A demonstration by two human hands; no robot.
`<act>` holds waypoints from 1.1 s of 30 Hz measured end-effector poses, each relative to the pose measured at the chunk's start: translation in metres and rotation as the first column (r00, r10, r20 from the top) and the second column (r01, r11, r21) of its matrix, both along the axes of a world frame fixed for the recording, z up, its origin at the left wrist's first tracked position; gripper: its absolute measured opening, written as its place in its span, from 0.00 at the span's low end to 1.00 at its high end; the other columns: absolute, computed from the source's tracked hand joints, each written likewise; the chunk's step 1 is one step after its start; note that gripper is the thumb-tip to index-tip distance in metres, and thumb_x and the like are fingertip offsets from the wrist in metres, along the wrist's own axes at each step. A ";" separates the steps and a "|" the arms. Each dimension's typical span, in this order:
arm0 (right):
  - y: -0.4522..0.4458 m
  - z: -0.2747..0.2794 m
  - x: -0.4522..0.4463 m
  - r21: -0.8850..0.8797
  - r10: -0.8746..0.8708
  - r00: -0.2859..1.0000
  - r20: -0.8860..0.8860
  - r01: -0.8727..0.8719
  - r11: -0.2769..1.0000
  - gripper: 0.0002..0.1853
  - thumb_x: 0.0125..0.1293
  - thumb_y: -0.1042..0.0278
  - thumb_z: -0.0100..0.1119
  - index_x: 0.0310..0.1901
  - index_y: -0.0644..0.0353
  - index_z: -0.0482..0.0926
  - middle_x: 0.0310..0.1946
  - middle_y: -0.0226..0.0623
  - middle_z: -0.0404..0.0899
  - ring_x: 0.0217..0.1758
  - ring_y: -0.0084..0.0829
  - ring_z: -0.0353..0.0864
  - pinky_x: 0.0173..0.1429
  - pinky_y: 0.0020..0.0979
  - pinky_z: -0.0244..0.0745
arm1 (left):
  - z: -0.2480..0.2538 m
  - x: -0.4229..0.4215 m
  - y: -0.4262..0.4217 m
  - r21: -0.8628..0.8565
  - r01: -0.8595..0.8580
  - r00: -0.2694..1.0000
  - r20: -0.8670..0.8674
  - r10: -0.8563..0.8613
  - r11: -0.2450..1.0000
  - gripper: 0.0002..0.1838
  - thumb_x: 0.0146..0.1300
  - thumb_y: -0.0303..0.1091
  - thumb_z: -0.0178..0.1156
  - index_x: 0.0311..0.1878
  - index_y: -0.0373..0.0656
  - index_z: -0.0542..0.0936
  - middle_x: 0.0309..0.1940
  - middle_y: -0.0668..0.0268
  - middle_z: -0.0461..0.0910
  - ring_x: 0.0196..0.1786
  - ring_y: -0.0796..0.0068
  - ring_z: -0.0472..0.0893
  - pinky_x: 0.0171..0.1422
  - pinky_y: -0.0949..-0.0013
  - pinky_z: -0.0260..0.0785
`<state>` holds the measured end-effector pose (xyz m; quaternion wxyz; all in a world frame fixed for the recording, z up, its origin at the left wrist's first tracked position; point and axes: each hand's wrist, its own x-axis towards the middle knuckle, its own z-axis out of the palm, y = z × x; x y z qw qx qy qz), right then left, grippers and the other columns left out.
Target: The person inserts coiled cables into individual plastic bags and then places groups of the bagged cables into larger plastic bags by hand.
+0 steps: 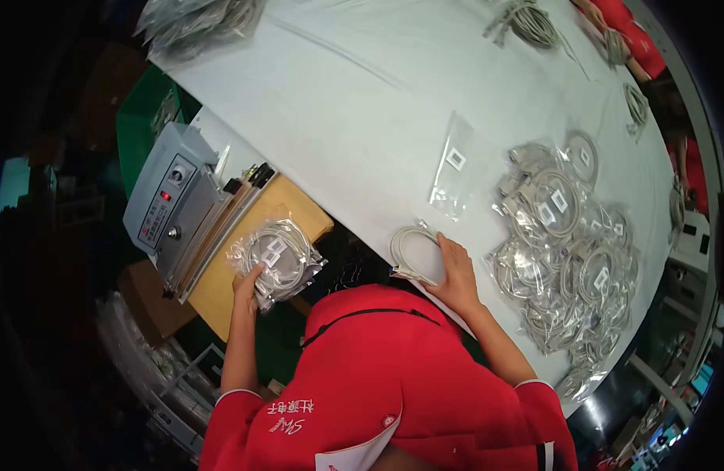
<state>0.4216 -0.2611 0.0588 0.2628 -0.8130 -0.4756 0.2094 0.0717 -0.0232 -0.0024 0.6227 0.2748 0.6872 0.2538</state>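
My left hand (247, 292) is closed on the near edge of a bagged coiled cable (287, 256). Square white labels show on that clear bag, which is held over the tan board in front of a grey bag sealer (173, 188). At the table's near edge, my right hand (456, 276) grips a coiled light-grey cable (403, 245), thumb and fingers around its right side. A connector end points toward my body. Beyond this coil lies a flat clear bag (454, 169) with a white label.
Bagged cables (566, 259) are heaped at the right. Loose coils (531, 23) lie at the far side, near another person's arm (594, 16). Clear bags (201, 27) are stacked at the far left corner, above a green bin (138, 110). The sealer shows a red light.
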 end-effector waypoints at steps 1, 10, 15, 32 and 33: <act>-0.005 -0.001 -0.003 0.011 0.000 0.999 -0.044 0.000 1.000 0.47 0.35 0.67 0.70 0.60 0.64 0.56 0.50 0.47 0.66 0.52 0.44 0.65 0.55 0.37 0.61 | 0.007 0.009 0.005 -0.004 0.046 0.999 0.012 -0.046 0.999 0.21 0.45 0.24 0.63 0.45 0.31 0.72 0.37 0.55 0.77 0.36 0.63 0.79 0.40 0.65 0.74; -0.046 -0.003 -0.018 0.024 -0.160 0.986 -0.054 0.161 0.987 0.45 0.36 0.65 0.69 0.60 0.61 0.58 0.51 0.45 0.65 0.53 0.44 0.65 0.55 0.38 0.61 | 0.099 0.156 0.014 -0.036 0.407 0.864 0.339 -0.372 0.913 0.24 0.47 0.23 0.59 0.50 0.33 0.68 0.40 0.56 0.75 0.41 0.64 0.78 0.47 0.64 0.74; -0.063 -0.003 -0.019 0.018 -0.218 0.974 -0.056 0.219 0.976 0.44 0.35 0.65 0.67 0.59 0.61 0.58 0.50 0.44 0.65 0.51 0.43 0.66 0.52 0.39 0.62 | 0.156 0.265 -0.052 0.090 0.686 0.567 0.556 -0.608 0.722 0.24 0.49 0.28 0.62 0.50 0.34 0.68 0.42 0.58 0.74 0.43 0.67 0.77 0.46 0.66 0.73; -0.068 0.007 -0.024 0.004 -0.352 0.933 -0.078 0.354 0.935 0.47 0.35 0.63 0.70 0.60 0.61 0.57 0.52 0.46 0.63 0.54 0.44 0.63 0.56 0.39 0.60 | 0.025 0.372 -0.015 0.653 0.741 0.333 -0.561 -0.758 -0.158 0.16 0.65 0.37 0.45 0.48 0.38 0.75 0.50 0.55 0.72 0.56 0.62 0.69 0.62 0.66 0.56; -0.066 0.009 -0.023 0.003 -0.359 0.930 -0.075 0.360 0.933 0.47 0.35 0.64 0.70 0.60 0.61 0.57 0.52 0.45 0.63 0.54 0.44 0.63 0.56 0.39 0.60 | 0.035 0.371 0.009 0.478 0.871 0.364 -0.470 -0.804 0.115 0.18 0.66 0.40 0.43 0.49 0.38 0.75 0.48 0.57 0.75 0.53 0.68 0.72 0.60 0.72 0.59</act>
